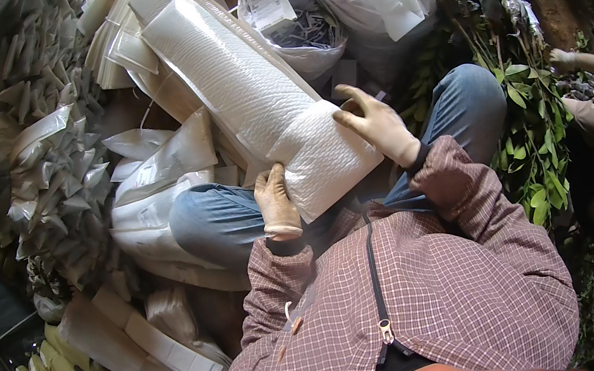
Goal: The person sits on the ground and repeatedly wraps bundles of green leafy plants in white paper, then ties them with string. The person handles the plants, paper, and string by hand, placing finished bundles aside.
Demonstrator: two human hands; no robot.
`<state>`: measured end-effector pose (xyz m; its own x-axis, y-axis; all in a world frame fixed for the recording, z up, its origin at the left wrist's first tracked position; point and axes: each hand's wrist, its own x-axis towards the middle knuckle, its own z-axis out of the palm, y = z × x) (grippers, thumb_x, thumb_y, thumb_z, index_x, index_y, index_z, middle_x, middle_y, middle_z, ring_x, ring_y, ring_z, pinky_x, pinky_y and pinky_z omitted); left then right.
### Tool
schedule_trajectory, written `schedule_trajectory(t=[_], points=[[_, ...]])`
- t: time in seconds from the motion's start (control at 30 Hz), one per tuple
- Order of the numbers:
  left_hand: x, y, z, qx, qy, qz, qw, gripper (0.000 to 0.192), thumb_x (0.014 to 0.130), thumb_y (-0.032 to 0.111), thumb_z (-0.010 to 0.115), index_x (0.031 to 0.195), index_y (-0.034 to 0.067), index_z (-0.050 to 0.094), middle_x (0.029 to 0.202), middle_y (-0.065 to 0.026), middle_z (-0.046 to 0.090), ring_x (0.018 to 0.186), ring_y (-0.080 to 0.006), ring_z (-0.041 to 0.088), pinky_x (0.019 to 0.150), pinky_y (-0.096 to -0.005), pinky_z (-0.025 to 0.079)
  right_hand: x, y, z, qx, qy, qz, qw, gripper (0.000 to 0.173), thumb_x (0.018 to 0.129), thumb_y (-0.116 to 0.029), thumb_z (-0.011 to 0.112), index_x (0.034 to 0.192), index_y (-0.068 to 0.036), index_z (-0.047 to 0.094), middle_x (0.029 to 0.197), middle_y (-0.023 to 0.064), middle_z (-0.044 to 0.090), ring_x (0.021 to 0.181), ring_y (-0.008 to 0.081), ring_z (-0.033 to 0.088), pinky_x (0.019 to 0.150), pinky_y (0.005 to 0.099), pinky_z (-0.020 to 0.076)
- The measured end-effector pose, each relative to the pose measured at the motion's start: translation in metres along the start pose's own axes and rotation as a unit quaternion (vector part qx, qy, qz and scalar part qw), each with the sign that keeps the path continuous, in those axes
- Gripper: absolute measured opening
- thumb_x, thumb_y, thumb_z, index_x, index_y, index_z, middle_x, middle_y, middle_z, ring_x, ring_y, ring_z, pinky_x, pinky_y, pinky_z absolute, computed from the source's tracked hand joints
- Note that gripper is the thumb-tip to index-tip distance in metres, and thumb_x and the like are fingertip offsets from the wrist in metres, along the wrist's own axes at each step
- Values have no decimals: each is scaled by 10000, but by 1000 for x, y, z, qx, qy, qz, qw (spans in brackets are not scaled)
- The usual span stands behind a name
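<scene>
Both my hands wear light knit work gloves. My left hand [276, 200] pinches the lower left edge of a white, textured plastic-covered sheet [326, 151], thumb and fingers together. At the sheet's right edge is my right hand [377, 123], its fingers spread and curved; whether the fingertips touch it is unclear. The sheet lies slantwise over my lap, overlapping the near end of a stack of long white wrapped sheets [232, 73] that reaches away to the upper left.
Piled plastic-wrapped packets [54, 160] stand at the left. Clear bags [304, 44] of dark strips sit beyond the stack. Leafy cut branches [534, 136] lie right of my knee. Another person's gloved hand [565, 58] shows at the far right.
</scene>
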<state>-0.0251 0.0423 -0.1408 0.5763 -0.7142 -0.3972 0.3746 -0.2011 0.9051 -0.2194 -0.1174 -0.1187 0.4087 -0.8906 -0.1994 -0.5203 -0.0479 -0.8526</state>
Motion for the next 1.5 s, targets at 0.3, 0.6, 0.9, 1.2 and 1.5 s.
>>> schedule_trajectory(t=[0.3, 0.6, 0.9, 1.2, 1.5], points=[[3, 67, 45, 570, -351, 397, 628, 443, 810, 75, 708, 1250, 89, 665, 1340, -154, 628, 1341, -356, 529, 1173, -506, 349, 27, -23, -31, 10, -164, -33, 986, 486, 913, -321, 717, 1328, -79, 641, 1240, 170, 699, 1121, 332, 674, 1003, 411, 513], [103, 133, 155, 391, -410, 334, 753, 423, 870, 58, 741, 1285, 35, 659, 1257, -186, 669, 1188, -319, 648, 1008, -362, 502, 166, 30, -211, -361, 3, -191, 913, 132, 819, -152, 789, 934, -93, 763, 1176, 59, 718, 1174, 251, 639, 1012, 419, 511], [218, 49, 390, 102, -432, 168, 880, 471, 852, 97, 834, 1280, 4, 660, 1110, -49, 735, 933, -102, 658, 821, -250, 545, 234, -32, -348, 81, 158, -218, 960, 311, 1014, -369, 631, 1220, -146, 698, 1016, 40, 756, 662, 59, 613, 660, 253, 574], [223, 74, 421, 23, -447, 112, 887, 326, 938, 134, 769, 1217, -13, 685, 1068, -42, 743, 952, -119, 670, 882, -263, 538, 215, -3, -406, 300, 142, -195, 923, 213, 977, -220, 707, 1157, -107, 687, 923, -25, 680, 633, 32, 524, 566, 197, 395], [215, 88, 403, 18, -477, 193, 857, 343, 972, -40, 637, 1315, -20, 626, 1155, -53, 715, 1028, -100, 635, 935, -257, 518, 213, 49, -319, -384, 309, -412, 766, 362, 872, -289, 791, 1183, -111, 737, 1131, 97, 751, 956, 191, 736, 807, 339, 605]])
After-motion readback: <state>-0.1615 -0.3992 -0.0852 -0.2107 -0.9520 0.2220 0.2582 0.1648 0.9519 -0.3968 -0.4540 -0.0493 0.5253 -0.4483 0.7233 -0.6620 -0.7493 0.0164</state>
